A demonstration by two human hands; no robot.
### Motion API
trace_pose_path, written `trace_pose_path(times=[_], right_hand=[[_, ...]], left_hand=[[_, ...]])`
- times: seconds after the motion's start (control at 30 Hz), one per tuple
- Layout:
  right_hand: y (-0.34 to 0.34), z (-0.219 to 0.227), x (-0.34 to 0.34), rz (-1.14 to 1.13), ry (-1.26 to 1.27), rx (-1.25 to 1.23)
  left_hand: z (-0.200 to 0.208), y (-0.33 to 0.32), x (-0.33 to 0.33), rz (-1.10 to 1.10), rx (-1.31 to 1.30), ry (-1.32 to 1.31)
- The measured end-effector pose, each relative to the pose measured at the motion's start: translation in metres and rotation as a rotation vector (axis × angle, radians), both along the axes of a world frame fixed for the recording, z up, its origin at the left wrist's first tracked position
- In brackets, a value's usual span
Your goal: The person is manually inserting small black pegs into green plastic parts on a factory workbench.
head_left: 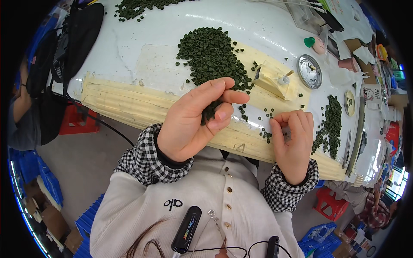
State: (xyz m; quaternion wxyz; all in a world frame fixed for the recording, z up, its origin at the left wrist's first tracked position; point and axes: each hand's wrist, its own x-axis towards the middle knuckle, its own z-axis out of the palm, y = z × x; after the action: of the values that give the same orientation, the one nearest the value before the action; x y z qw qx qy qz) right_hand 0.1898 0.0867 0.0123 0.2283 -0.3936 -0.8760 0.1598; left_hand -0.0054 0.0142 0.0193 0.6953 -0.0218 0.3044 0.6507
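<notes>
My left hand (189, 118) is cupped above the taped table edge, its fingers curled round some small dark green round pieces (210, 112). Just beyond it spreads a big heap of the same pieces (211, 51), like little rubber plugs. Over the front edge at the right, my right hand (294, 142) is closed, thumb and fingertips drawn together; what they hold, if anything, is hidden. Loose pieces (265, 134) lie between the hands. A small block wrapped in cream tape (273, 79) stands beyond my right hand, with a white stub and a brownish pin on it.
A smaller green heap (332, 124) lies right of my right hand, beside metal tweezers (346, 148). Farther back stand a round metal dish (309, 71) and a clear plastic box (305, 17). A black bag (79, 43) hangs at the left; red stools (331, 202) stand below.
</notes>
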Motion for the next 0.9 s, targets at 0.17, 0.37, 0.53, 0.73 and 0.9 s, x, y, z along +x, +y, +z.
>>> trace_pose_path(times=[0.17, 0.37, 0.53, 0.73, 0.9], right_hand=[[-0.003, 0.001, 0.003, -0.008, 0.181, -0.074], [-0.017, 0.006, -0.004, -0.119, 0.665, -0.504], [-0.019, 0.01, -0.002, -0.098, 0.748, -0.71], [-0.019, 0.007, -0.001, -0.028, 0.744, -0.752], [-0.019, 0.006, -0.001, -0.035, 0.76, -0.777]], left_hand=[[-0.02, -0.005, -0.004, -0.191, 0.259, -0.058], [-0.011, -0.003, 0.007, -0.232, 0.147, 0.068], [-0.011, -0.003, 0.008, -0.268, 0.189, 0.084], [-0.016, -0.003, 0.008, -0.288, 0.199, 0.075], [-0.016, -0.002, 0.009, -0.293, 0.216, 0.098]])
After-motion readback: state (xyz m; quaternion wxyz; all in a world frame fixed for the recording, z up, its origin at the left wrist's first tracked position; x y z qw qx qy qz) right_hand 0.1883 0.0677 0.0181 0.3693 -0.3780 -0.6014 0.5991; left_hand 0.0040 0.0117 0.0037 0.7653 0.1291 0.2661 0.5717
